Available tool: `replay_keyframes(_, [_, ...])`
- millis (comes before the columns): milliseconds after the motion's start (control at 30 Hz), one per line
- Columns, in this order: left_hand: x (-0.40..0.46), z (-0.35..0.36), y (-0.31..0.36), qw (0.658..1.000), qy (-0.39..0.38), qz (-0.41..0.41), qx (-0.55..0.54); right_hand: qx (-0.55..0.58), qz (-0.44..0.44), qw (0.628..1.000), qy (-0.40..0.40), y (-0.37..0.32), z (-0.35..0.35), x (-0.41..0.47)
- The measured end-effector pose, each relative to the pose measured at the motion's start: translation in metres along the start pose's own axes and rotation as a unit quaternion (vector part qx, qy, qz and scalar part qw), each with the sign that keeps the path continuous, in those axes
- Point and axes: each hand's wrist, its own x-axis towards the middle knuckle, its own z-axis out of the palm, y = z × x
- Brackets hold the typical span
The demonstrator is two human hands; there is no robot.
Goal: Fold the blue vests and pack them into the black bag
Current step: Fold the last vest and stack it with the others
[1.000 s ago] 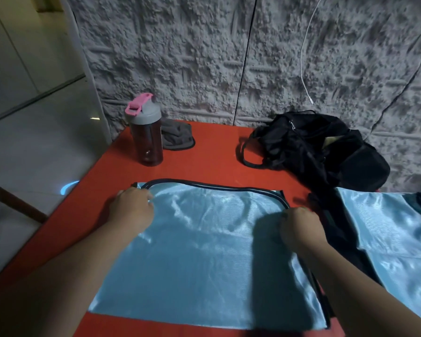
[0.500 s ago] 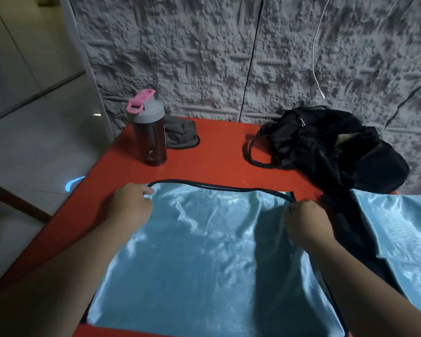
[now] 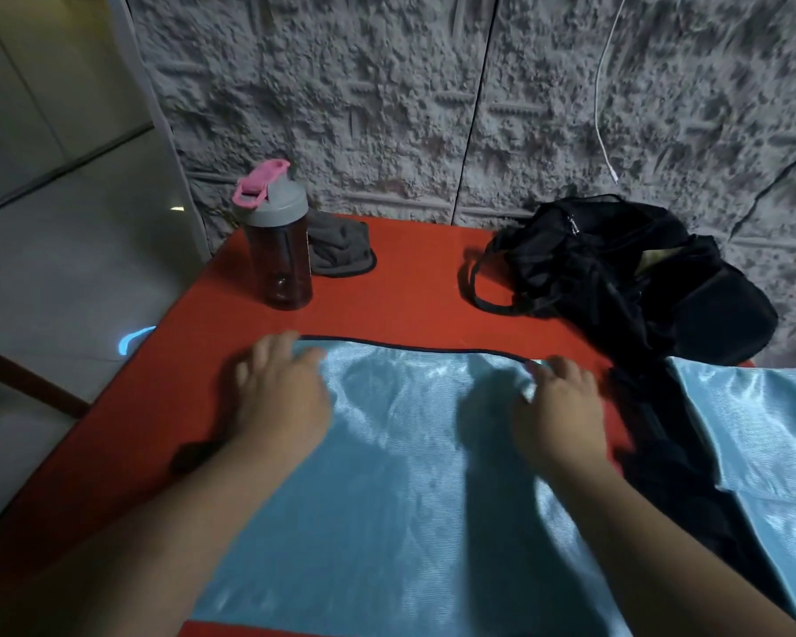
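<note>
Obs.: blue vest [image 3: 410, 489] lies flat across the near half of the red counter [image 3: 405, 287], its dark-piped upper hem running left to right about mid-counter. Cloth shows shallow wrinkles near the hem; lower part reads smooth.

Left hand [image 3: 279, 397]: fingers spread and relaxed, palm down on the vest's far-left corner, fingertips just over the hem onto bare counter. Pinches nothing. Right hand [image 3: 559, 406]: likewise flat and open-fingered on the far-right corner, fingertips at the piping. Some motion blur on both, so exact finger contact is uncertain.

Judgement: the flat palms at the two corners look meant to pin and square the hem, so the layers sit aligned before a fold.

Second blue vest [image 3: 754, 443] lies toward the right edge, partly over dark fabric, not touched.

Black bag [image 3: 616, 273] sits at the far-right corner against the wall, slumped, strap looped toward centre; well apart from both hands. Whether its mouth is open, cannot tell. Nothing blue visible in it, so packing appears not yet begun.

Other: bottle [image 3: 279, 241] with pink-lidded cap upright near far-left corner, grey cloth [image 3: 341, 250] just behind it.
</note>
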Motion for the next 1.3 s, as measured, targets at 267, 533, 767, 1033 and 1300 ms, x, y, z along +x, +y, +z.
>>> replay_keyframes(267, [-0.033,0.030,0.046,0.979,-0.179,0.084,0.048,-0.012,-0.134,0.973,-0.188,-0.042,0.039,-0.034])
replay_keyframes(533, [-0.011,0.026,-0.002,0.984,-0.167,0.002,0.065,-0.024,-0.004,0.983,-0.181,0.017,0.030,-0.013])
replay_keyframes(767, [-0.043,-0.003,0.040,0.991,-0.116,0.062,-0.030,0.054,-0.132,0.982,-0.122,-0.034,0.004,-0.059])
replay_keyframes(1033, [-0.120,0.002,0.026,0.984,-0.164,0.030,0.064,-0.008,-0.101,0.983,-0.150,0.016,0.001,-0.139])
replay_keyframes(1300, [-0.119,-0.013,-0.022,0.986,-0.147,0.021,0.080,-0.023,-0.067,0.988,-0.139,0.061,-0.015,-0.144])
